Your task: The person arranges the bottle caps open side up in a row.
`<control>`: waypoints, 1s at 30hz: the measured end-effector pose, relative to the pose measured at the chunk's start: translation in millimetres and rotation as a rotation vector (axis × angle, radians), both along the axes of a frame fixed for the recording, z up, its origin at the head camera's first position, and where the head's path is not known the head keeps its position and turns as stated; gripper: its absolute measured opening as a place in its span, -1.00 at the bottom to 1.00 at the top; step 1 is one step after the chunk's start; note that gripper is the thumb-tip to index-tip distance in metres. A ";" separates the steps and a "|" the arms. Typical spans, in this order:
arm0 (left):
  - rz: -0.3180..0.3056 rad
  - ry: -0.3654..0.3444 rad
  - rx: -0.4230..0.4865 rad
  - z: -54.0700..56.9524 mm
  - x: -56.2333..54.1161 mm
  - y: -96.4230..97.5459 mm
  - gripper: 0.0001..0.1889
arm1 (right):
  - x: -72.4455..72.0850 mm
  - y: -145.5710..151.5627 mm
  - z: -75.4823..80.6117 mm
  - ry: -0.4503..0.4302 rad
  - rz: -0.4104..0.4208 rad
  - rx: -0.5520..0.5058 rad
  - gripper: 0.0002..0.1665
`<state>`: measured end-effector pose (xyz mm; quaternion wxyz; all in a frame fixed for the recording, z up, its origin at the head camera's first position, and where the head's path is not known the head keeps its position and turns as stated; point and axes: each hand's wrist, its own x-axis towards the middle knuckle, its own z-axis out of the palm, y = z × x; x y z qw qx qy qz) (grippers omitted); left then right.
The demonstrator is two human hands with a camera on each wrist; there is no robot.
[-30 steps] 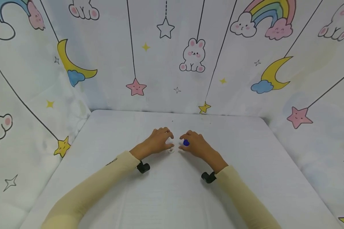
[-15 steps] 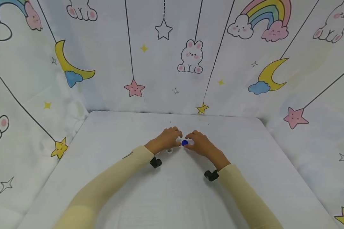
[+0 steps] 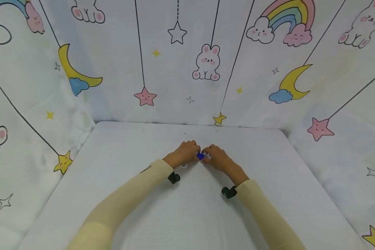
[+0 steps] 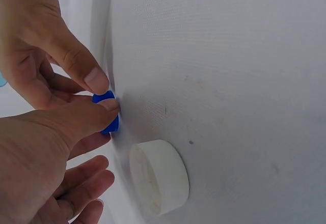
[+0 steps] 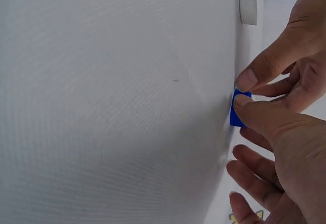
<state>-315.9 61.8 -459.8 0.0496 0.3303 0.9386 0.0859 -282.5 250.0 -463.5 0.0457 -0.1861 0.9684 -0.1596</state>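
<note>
A small round blue piece (image 3: 200,156), cap-like in size, sits between my two hands just over the white table. My left hand (image 3: 183,153) pinches it from the left, thumb on its near face in the left wrist view. From the right, my right hand (image 3: 218,158) grips it between thumb and curled forefinger; its thumb shows on the blue piece in the right wrist view. The thumb tips almost meet. Fingers hide much of the piece. Close beside my left hand, a short white hollow cylinder (image 4: 170,175) stands on the table, partly hidden in the head view.
The table (image 3: 187,215) has a white cover with a few dark specks. White printed cloth (image 3: 112,62) rises along its back and sides. A dark wrist camera (image 3: 174,178) hangs under the left wrist, another camera (image 3: 229,192) under the right.
My left hand has moved right, past the white cylinder, and now takes hold of the blue piece in my right hand. The right hand stays nearly in place.
</note>
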 end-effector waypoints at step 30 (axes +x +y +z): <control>-0.028 0.043 0.024 -0.5 5.6 -2.9 -0.64 | -3.2 -0.6 -4.7 0.013 0.007 -0.028 -0.59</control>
